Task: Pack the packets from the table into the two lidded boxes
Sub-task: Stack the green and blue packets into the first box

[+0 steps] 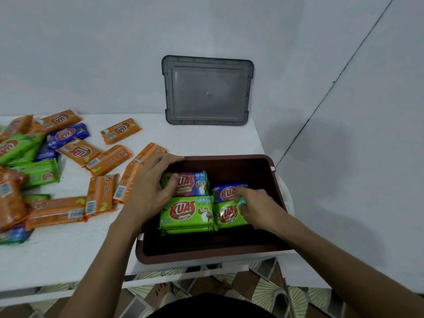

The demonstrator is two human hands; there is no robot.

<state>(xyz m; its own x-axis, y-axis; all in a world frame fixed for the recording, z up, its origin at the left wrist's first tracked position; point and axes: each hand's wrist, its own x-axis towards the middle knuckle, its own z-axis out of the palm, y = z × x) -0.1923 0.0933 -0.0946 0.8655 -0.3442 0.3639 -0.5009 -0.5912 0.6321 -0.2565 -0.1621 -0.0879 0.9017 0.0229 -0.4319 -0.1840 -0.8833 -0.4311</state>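
- A brown box (206, 255) is seen open at the near right edge of a white table (68, 255); every place below is given from this box.
- Four groups of packets are held inside the box, in its far half.
- A purple packet (192, 183) is set at the far left of the box, on top of green ones.
- A green stack (188, 213) is laid just nearer than it, touching it.
- A blue packet (223, 191) is lodged at the far right of the box, and a green packet (229, 214) is laid just in front of it.
- The left hand (149, 191) is brought over the box's left wall; the left end of the purple packet is gripped, with the thumb on its face and the fingers reaching past its far edge.
- The right hand (254, 207) is lowered inside the box from the right; the far edge of the green packet is pinched by its curled fingers.
- A heap of loose packets (46, 157), mostly orange with some green and blue, is spread on the table to the left of the box.
- A grey lid (207, 90) is stood upright beyond the box, against the wall.
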